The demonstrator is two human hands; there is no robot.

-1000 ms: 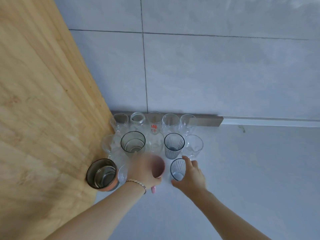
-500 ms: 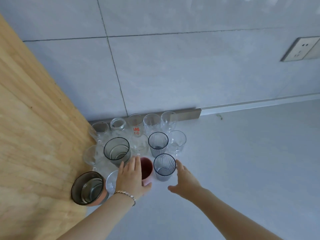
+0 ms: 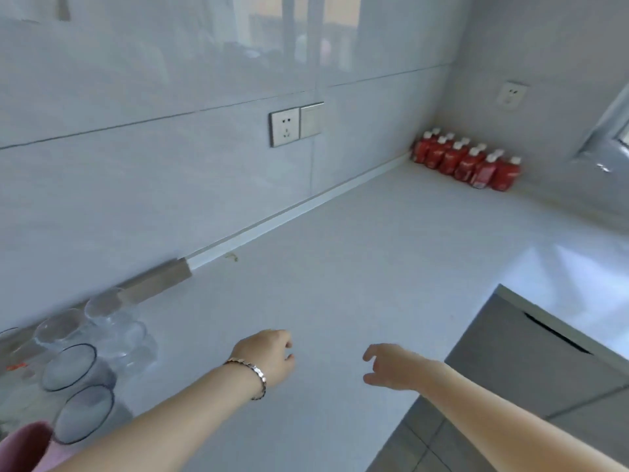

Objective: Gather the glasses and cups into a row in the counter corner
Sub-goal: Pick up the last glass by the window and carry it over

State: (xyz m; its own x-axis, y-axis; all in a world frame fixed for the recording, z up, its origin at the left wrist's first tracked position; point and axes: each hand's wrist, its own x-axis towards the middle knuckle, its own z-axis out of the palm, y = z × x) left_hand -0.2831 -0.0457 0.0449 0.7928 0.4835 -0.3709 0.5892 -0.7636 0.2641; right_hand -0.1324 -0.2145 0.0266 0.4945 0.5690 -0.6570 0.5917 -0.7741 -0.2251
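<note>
The gathered glasses stand at the lower left: two grey-tinted glasses (image 3: 69, 367) (image 3: 85, 413), clear glasses (image 3: 102, 310) behind them by the wall, and a pink cup (image 3: 23, 447) at the bottom left edge. My left hand (image 3: 269, 357), with a bracelet on the wrist, hovers over the bare white counter (image 3: 340, 284) to the right of the glasses, fingers loosely curled, holding nothing. My right hand (image 3: 391, 366) hovers further right, fingers apart and empty. Both hands are well apart from the glasses.
A row of several red bottles (image 3: 466, 161) stands in the far right corner. A wall socket and switch (image 3: 294, 124) sit on the tiled wall. A grey cabinet front (image 3: 531, 352) drops below the counter's right edge. A metal strip (image 3: 160, 284) runs along the wall base.
Both hands have let go of the pink cup and grey glass and pulled away to the right. The view has swung right, leaving the glasses at the left edge.
</note>
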